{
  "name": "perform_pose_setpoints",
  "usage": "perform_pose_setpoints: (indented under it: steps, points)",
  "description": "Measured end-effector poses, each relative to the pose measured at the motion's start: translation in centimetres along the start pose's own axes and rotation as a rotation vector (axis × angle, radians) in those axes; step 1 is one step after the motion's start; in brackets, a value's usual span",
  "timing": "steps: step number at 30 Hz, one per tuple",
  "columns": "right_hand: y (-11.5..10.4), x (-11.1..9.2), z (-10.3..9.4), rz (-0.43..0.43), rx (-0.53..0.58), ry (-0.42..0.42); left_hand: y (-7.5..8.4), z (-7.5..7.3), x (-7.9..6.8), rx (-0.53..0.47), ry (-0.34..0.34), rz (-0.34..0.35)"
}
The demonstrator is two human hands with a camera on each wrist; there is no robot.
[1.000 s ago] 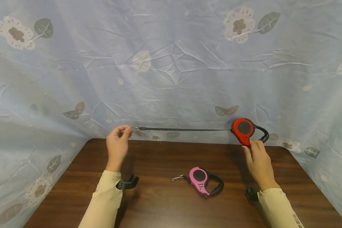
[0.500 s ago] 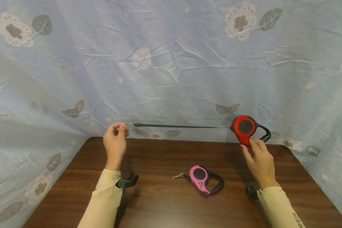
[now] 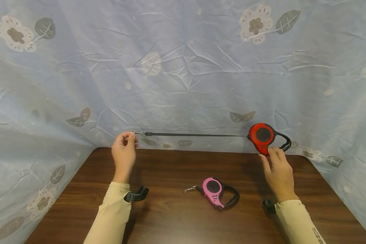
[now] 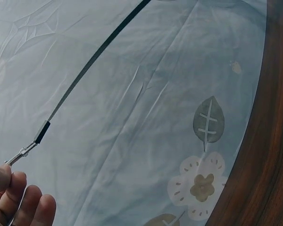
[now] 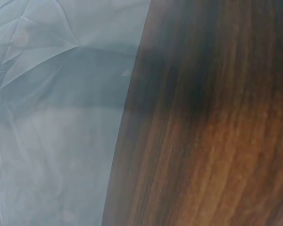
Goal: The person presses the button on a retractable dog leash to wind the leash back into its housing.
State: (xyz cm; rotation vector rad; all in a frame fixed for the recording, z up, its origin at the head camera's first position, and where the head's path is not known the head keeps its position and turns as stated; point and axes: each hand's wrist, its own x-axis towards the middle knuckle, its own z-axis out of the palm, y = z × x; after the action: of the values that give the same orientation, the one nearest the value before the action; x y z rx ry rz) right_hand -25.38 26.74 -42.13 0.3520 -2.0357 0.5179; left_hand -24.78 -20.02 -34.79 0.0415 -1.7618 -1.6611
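My left hand (image 3: 124, 150) pinches the metal snap hook (image 3: 140, 133) of a red retractable dog leash (image 3: 261, 137) between thumb and forefinger. From the hook a black strap (image 3: 195, 135) runs taut and nearly level to the leash's case. At the right, my right hand (image 3: 279, 173) grips the lower end of that red case, its black loop handle (image 3: 284, 142) pointing right. In the left wrist view the hook (image 4: 21, 153) and strap (image 4: 92, 61) stretch up from the fingertips. The right wrist view catches neither hand nor leash.
A pink retractable leash (image 3: 213, 193) with its own hook (image 3: 189, 189) lies on the dark wood table (image 3: 164, 217) between the forearms. A pale blue floral cloth (image 3: 183, 84) hangs behind the table and along both sides.
The left hand has shifted slightly left and up with the hook. The red case has risen a little in the right hand. The pink leash stays on the table.
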Motion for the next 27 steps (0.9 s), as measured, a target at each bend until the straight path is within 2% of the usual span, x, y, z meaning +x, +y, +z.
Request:
perform_pose_setpoints:
  steps: [5, 11, 19, 24, 27]
  points:
    - [0.2, -0.2, 0.0, -0.003, -0.022, -0.057, 0.0, 0.0, 0.0, 0.01, -0.01, -0.007]
    - [0.3, -0.3, 0.3, 0.006, 0.001, -0.105, -0.2, 0.0, 0.2, 0.013, 0.005, -0.014]
    - [0.2, -0.5, 0.5, 0.044, 0.045, -0.199, -3.3, 0.0, 1.2, 0.002, 0.054, 0.022]
    - [0.4, -0.5, 0.6, 0.007, 0.057, -0.256, -3.3, -0.1, 1.2, -0.005, 0.054, 0.019]
    - [0.4, -0.4, 0.6, 0.005, 0.049, -0.256, -2.9, -0.2, 1.2, -0.011, 0.047, 0.009]
